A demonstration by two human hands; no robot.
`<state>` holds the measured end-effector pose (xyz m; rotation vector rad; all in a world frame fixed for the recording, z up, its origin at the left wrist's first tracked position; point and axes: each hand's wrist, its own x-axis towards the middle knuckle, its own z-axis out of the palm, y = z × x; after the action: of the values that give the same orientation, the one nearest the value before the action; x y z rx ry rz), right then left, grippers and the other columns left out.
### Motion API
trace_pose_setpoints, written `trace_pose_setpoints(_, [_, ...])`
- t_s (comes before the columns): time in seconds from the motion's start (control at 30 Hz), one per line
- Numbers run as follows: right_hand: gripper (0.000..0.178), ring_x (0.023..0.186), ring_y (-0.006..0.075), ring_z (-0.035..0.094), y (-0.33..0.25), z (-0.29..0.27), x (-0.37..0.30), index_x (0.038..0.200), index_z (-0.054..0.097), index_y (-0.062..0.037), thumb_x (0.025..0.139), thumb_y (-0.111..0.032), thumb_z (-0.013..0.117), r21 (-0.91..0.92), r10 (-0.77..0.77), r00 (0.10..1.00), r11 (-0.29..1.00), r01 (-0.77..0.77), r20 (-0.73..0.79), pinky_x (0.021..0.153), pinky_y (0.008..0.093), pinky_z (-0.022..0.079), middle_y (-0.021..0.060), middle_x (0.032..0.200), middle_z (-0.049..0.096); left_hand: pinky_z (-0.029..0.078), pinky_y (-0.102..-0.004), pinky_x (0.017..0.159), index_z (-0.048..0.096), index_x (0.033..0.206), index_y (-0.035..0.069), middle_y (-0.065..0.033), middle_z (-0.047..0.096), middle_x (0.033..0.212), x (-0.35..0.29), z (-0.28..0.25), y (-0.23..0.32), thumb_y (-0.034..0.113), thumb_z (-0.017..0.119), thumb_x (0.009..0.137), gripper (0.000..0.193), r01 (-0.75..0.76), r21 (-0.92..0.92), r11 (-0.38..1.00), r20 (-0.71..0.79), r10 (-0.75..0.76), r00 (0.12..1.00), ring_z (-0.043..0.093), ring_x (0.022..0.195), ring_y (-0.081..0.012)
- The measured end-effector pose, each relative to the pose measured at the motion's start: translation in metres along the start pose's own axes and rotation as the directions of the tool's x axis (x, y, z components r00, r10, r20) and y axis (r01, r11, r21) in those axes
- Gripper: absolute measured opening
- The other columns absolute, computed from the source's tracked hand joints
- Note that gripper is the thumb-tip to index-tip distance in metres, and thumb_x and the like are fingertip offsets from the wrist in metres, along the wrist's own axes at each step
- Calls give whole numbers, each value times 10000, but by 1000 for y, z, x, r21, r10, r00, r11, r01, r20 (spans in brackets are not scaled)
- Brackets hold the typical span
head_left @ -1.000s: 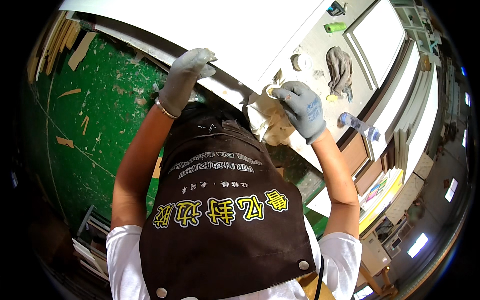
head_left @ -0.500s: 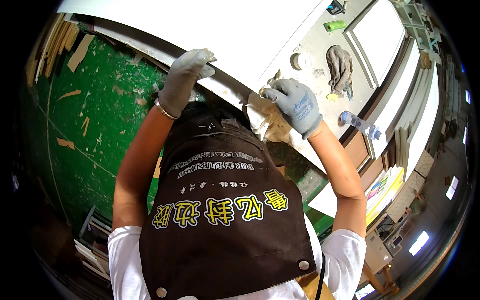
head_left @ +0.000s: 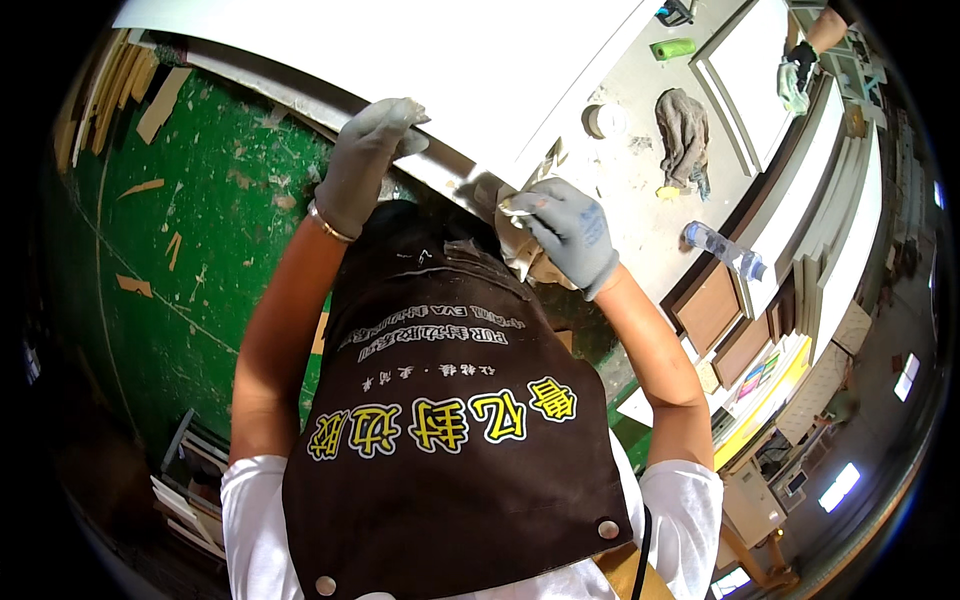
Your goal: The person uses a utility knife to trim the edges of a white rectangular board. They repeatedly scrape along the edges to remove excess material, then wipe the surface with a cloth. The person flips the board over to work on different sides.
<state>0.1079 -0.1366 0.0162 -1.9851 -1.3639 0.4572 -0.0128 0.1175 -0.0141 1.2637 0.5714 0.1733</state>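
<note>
A large white panel [head_left: 400, 60] lies in front of me, its near edge running down toward the right. My left hand [head_left: 365, 165], in a grey glove, is at that edge, thumb apart from the fingers and nothing visible between them. My right hand [head_left: 570, 230], gloved too, has its thumb and fingers pinched together near the panel's near right corner. A small whitish bit shows at its fingertips, too small to name. Crumpled pale paper or film [head_left: 520, 245] hangs beside and partly behind this hand.
On the grey surface to the right are a tape roll [head_left: 606, 122], a grey rag [head_left: 682, 140], a green roll [head_left: 672, 48] and a clear plastic bottle [head_left: 725, 250] on its side. Stacked boards [head_left: 835, 210] stand farther right. Another person's gloved hand [head_left: 797, 75] is at the upper right. Scraps litter the green floor [head_left: 215, 220].
My right hand has shifted left and slightly down along the panel's edge, fingers still pinched. My left hand stays almost in place. Another person's gloved hand has come into view at the upper right.
</note>
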Motion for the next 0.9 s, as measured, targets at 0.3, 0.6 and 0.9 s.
trace_pose_setpoints(0.3, [149, 779, 217, 627, -18, -8, 11, 958, 695, -40, 825, -94, 659, 253, 355, 915, 919, -304, -189, 713, 313, 501, 98, 875, 656, 549, -240, 792, 590, 1109, 9, -2, 590, 954, 1, 3, 9, 258, 552, 1006, 271, 61, -85, 994, 7, -61, 998, 607, 867, -76])
trace_pose_setpoints(0.6, [133, 784, 284, 614, -32, 17, 18, 896, 659, -57, 816, -165, 664, 183, 465, 832, 885, -428, -304, 716, 355, 486, 118, 825, 621, 529, -255, 812, 614, 1144, -34, -63, 649, 1022, 0, 6, 5, 361, 578, 981, 429, 33, -48, 998, -30, -34, 999, 618, 880, -118])
trace_pose_setpoints(0.9, [146, 811, 321, 620, -46, 11, 42, 902, 651, -98, 868, -240, 650, -115, 467, 807, 837, -536, -362, 707, 403, 490, 120, 893, 619, 515, -337, 772, 570, 1122, -2, -133, 605, 966, 10, -3, -5, 179, 636, 912, 286, -429, 243, 870, 172, 396, 902, 598, 847, -264])
